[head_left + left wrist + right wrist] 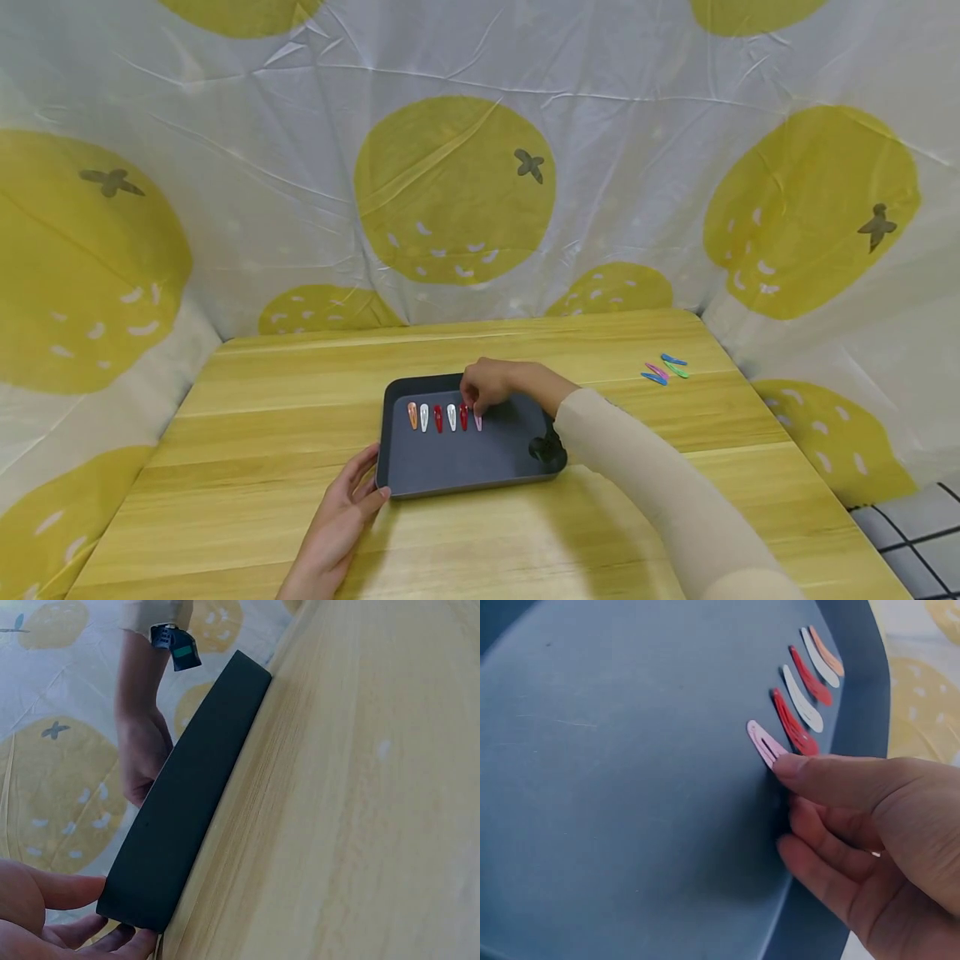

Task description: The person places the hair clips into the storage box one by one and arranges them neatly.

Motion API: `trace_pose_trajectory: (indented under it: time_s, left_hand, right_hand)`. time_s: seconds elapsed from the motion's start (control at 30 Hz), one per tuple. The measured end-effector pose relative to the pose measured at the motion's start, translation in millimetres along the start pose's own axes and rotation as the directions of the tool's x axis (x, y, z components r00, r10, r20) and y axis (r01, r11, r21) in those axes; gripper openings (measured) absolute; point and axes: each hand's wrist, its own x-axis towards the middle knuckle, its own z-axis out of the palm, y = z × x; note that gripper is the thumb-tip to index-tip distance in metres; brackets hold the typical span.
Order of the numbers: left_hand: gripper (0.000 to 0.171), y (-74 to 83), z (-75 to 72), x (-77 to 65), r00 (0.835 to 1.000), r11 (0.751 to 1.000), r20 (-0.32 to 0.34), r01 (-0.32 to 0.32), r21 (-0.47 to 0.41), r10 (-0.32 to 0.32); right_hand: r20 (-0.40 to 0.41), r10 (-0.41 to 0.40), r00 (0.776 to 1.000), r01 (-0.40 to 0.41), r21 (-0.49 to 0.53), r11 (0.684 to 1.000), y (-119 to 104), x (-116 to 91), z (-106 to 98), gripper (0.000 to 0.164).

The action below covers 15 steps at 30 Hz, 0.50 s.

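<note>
A dark grey rectangular tray [465,467] rests on the wooden table. My left hand [339,518] grips its near left corner, the thumb at the rim and the other fingers against the side. Over the tray's far part, my right hand [491,383] pinches a pink snap hair clip [763,741] between thumb and finger, near the tray floor; whether the clip touches it I cannot tell. Left of it, several hair clips lie in a row: a red clip [793,724] closest, then a white clip [802,701], another red, another white and an orange clip [412,416] at the end.
On the table's far right lie loose hair clips: two blue, a pink and a green clip [677,369]. A patterned cloth [450,192] hangs behind the table [262,417]. A black wrist device [547,448] on the right forearm hangs over the tray's right side.
</note>
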Motion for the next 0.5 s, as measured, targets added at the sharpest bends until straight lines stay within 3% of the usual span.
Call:
trace_pose_trajectory:
  time_s: [0.5]
  left_hand:
    - [0.07, 3.0, 1.8, -1.4, 1.0, 1.0, -0.014, 0.025, -0.016, -0.025]
  right_hand:
    - [-0.047, 0.031, 0.998, -0.034, -0.066, 0.997, -6.5, -6.4, -2.1, 0.014]
